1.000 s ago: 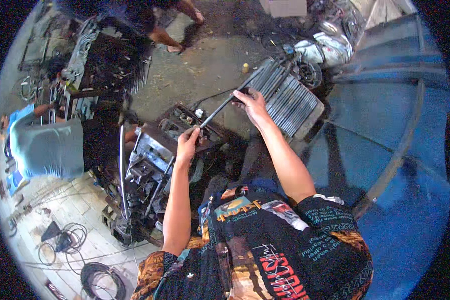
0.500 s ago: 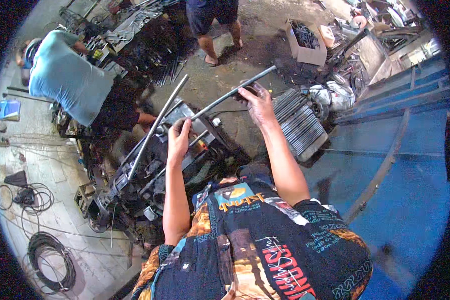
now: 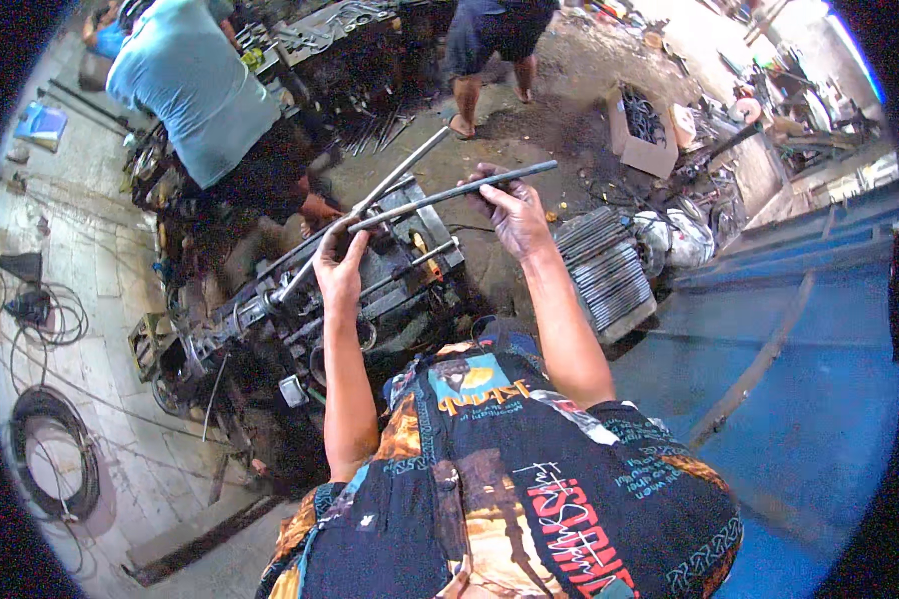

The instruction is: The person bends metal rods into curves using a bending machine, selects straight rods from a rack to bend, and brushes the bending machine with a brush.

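Observation:
I hold a dark grey metal rod (image 3: 425,202) between both hands, its right end tilted a little up and away. My left hand (image 3: 340,268) pinches the rod at its left end. Near the other end, the fingers and thumb of my right hand (image 3: 514,216) are closed round it, and a short length sticks out beyond. A brighter, longer metal rod (image 3: 400,165) runs slantwise behind my left hand, over a greasy machine like a lathe (image 3: 390,255); my hand hides part of it. Whether that rod rests on the machine, I cannot tell.
A person in a light blue shirt (image 3: 195,95) bends beside the machine at the left. Another person's bare legs (image 3: 466,100) stand ahead. A cardboard box (image 3: 649,150), a ribbed grey metal housing (image 3: 604,270) and a blue metal panel (image 3: 769,399) lie rightward. Coiled hose (image 3: 55,454) lies left.
The held rod has turned flatter, its right end dropping slightly while my left hand shifted a little left. My view has swung, so the surroundings sit further right and more of the machine shows.

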Demonstrator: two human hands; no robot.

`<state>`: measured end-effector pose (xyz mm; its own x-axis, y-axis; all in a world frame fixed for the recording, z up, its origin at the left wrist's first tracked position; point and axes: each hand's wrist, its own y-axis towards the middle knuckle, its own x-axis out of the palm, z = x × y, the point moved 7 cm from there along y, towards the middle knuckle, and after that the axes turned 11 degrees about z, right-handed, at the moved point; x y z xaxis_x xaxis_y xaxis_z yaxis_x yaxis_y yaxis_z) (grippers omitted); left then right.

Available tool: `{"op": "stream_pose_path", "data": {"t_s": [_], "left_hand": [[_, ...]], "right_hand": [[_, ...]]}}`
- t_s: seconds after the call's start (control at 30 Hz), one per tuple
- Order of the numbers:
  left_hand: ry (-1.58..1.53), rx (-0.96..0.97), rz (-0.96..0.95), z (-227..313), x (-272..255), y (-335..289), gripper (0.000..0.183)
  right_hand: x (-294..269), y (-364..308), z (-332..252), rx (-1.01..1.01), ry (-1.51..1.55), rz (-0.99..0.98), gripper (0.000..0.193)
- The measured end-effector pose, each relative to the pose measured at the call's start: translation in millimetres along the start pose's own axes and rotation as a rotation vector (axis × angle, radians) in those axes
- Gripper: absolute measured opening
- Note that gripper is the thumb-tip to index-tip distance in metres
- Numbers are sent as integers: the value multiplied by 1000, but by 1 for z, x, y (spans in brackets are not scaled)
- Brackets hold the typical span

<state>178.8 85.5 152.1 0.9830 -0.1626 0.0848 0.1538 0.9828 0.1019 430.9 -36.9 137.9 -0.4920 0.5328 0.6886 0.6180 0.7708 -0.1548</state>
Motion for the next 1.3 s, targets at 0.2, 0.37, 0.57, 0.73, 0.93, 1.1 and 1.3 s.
{"op": "stream_pose_path", "data": {"t_s": [0.2, 0.37, 0.57, 0.73, 0.93, 1.1, 1.3], "left_hand": [[-456, -214, 47, -12, 0, -4, 25], [-524, -211, 132, -12, 5, 0, 22], [-580, -265, 282, -24, 26, 10, 24], [-611, -258, 303, -32, 44, 16, 25], [-730, -275, 354, -48, 56, 21, 26], [-852, -235, 395, -58, 47, 21, 25], [-835, -139, 345, -41, 43, 17, 24]], "right_hand": [[5, 14, 19, 170, 158, -42, 26], [10, 29, 34, 259, 254, -99, 24], [9, 57, 26, 387, 243, -130, 21], [-1, 82, 25, 398, 192, -119, 19], [1, 99, 22, 425, 169, -234, 22], [10, 108, 24, 395, 81, -312, 27], [23, 109, 33, 450, 101, -350, 29]]}}
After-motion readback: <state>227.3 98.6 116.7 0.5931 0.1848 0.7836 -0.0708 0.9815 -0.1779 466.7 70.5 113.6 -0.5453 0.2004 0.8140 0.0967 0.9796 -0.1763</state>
